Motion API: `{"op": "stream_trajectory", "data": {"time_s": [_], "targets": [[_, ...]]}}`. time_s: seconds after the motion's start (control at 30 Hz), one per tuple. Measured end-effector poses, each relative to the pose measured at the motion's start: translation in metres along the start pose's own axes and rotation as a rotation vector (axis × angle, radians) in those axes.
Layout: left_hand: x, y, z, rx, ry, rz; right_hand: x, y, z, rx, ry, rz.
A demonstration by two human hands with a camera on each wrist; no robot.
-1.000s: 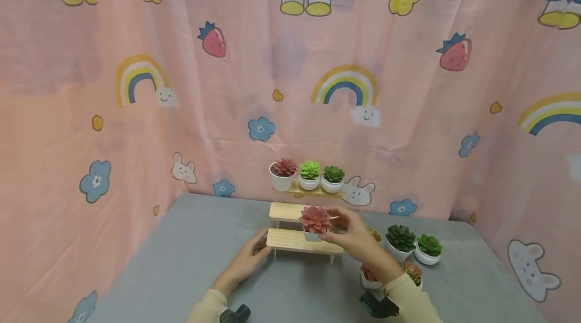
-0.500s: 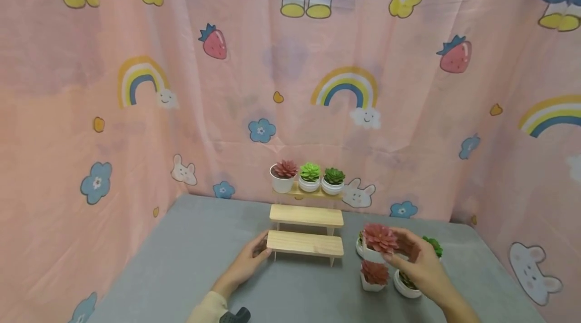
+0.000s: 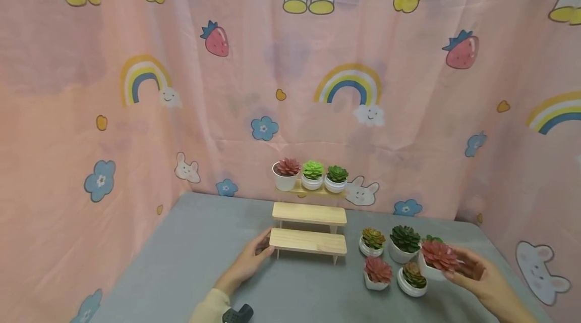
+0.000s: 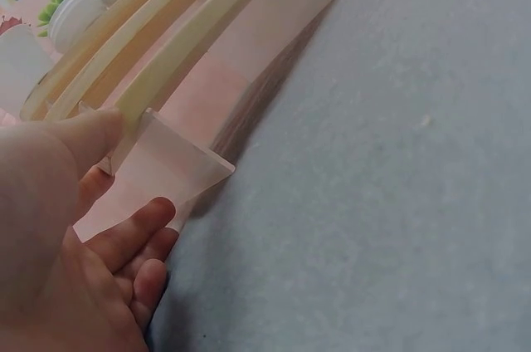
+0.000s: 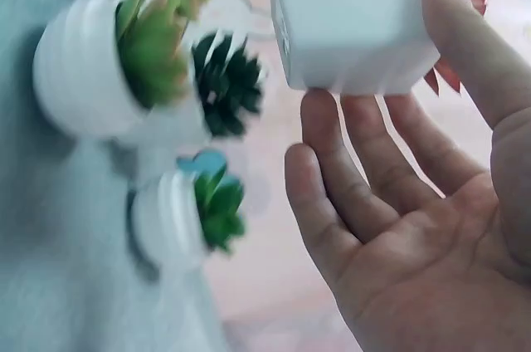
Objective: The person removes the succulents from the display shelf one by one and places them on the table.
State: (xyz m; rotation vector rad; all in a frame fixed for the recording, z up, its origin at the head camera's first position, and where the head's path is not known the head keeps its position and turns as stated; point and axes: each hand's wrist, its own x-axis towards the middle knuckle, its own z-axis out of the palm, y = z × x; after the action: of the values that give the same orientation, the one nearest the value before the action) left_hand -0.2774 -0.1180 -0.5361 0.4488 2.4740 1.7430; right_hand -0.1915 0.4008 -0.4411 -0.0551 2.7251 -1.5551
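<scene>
In the head view my right hand (image 3: 481, 275) holds a potted pink-red succulent (image 3: 439, 256) above the grey table, at the right of the group of pots. The right wrist view shows its white square pot (image 5: 357, 24) between thumb and fingers, lifted off the table. My left hand (image 3: 247, 262) grips the left end of the lowest step of a tiered wooden stand (image 3: 308, 242). Up close, the left thumb lies at the wooden step's end, with curled fingers by the translucent side panel (image 4: 158, 173).
On the stand's top tier sit a red succulent (image 3: 287, 176), a bright green one (image 3: 312, 175) and a dark green one (image 3: 336, 179). Right of the stand are several pots, among them a pink succulent (image 3: 378, 272), a brown-green one (image 3: 413, 278) and a dark green one (image 3: 404, 243).
My right hand has carried the pink-red succulent from over the stand's lower tiers to the right, past the other pots. My left hand has stayed on the stand.
</scene>
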Motion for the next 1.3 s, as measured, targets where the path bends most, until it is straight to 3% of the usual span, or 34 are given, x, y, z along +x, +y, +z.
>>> {"op": "stream_trajectory", "data": {"time_s": [0.17,0.5,0.67,0.83,1.0,1.13,1.3], "targets": [[-0.002,0.002,0.0,-0.008,0.008,-0.012,0.005,0.024,-0.014,0.065,-0.061,0.094],[-0.002,0.003,-0.001,0.016,0.009,-0.009,0.012,0.04,-0.02,-0.022,-0.129,0.227],[-0.001,0.003,-0.001,0.041,0.005,0.02,0.01,0.048,-0.023,-0.065,-0.156,0.209],[-0.002,0.003,0.001,0.029,0.003,-0.003,0.008,0.063,-0.027,-0.056,-0.168,0.223],[-0.003,0.002,0.002,0.025,0.0,-0.019,0.009,0.075,-0.024,-0.001,-0.142,0.264],[-0.003,0.001,0.002,0.021,0.009,-0.028,0.011,0.081,-0.019,0.034,-0.123,0.245],[-0.002,0.002,0.001,0.035,0.007,-0.021,0.014,0.082,-0.016,-0.023,-0.084,0.237]]}}
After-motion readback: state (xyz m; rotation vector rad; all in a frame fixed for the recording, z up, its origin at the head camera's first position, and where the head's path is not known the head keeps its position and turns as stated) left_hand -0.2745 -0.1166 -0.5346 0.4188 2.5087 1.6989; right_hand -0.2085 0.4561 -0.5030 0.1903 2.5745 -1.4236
